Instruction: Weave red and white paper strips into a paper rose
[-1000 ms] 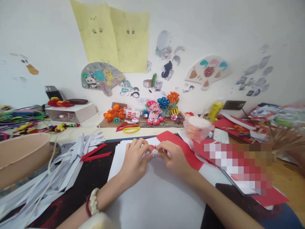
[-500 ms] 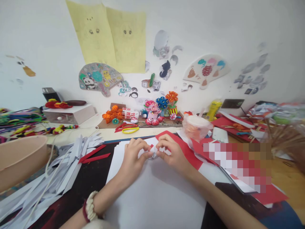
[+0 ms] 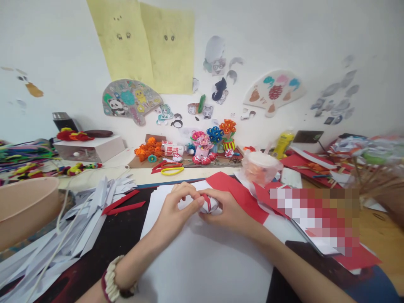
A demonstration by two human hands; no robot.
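Note:
Between my hands is a small white paper ball (image 3: pixel 210 205) with red strips across it, held above a stack of white paper (image 3: pixel 205 261). My right hand (image 3: pixel 229 210) curls round its right side, thumb below and fingers behind. My left hand (image 3: pixel 180 204) is closed too, its thumb and fingertips pressed on the ball's upper left. The fingers cover part of the ball. Red paper (image 3: pixel 233 189) lies just behind my right hand.
At left are loose white paper strips (image 3: pixel 91 219), red strips (image 3: pixel 124 204) and a beige basin (image 3: pixel 28 206). Yellow-handled scissors (image 3: pixel 172 171) lie at the back, near pipe-cleaner flowers (image 3: pixel 214 134). A lidded plastic cup (image 3: pixel 260 166) and a blurred-out red-and-white patch stand at right.
The paper ball has been turned, so more of its white side and red strips shows. My right hand has gone from a fingertip pinch to cupping it; my left thumb now presses its upper left.

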